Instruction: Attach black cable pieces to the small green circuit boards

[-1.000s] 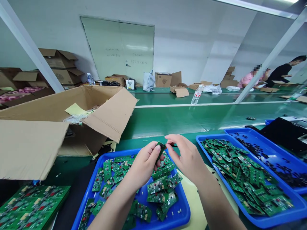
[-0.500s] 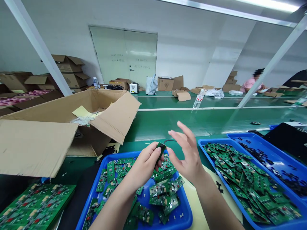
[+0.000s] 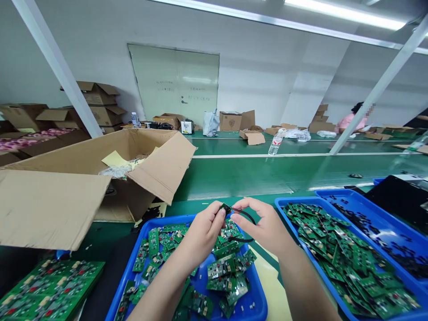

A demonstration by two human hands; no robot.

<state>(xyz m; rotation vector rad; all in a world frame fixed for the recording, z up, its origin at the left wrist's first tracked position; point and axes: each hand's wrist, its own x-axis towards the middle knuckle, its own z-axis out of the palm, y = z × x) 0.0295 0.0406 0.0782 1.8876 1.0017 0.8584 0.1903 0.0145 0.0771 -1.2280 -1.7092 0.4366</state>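
Note:
My left hand (image 3: 205, 229) is closed round a small green circuit board (image 3: 226, 208), which it holds above the near blue tray. Close beside it, my right hand (image 3: 267, 227) has its thumb and index finger pinched at a thin black cable (image 3: 252, 218). That cable curves in a loop between the hands and hangs down over the tray; where its end meets the board is hidden by my fingers. Below both hands, the blue tray (image 3: 262, 294) holds many loose green circuit boards (image 3: 222, 265) and some small white bits.
On the right, a second blue tray (image 3: 279, 201) is heaped with green boards, beside another tray (image 3: 354, 196) of small black parts. Larger board panels (image 3: 50, 285) lie at left near an open cardboard box (image 3: 160, 174). A bottle (image 3: 276, 141) stands beyond; a person in pink (image 3: 349, 121) sits far right.
My right hand has come down from a raised, spread pose to a pinch beside the board. The black cable now shows as a wider loop. The view has tilted slightly up.

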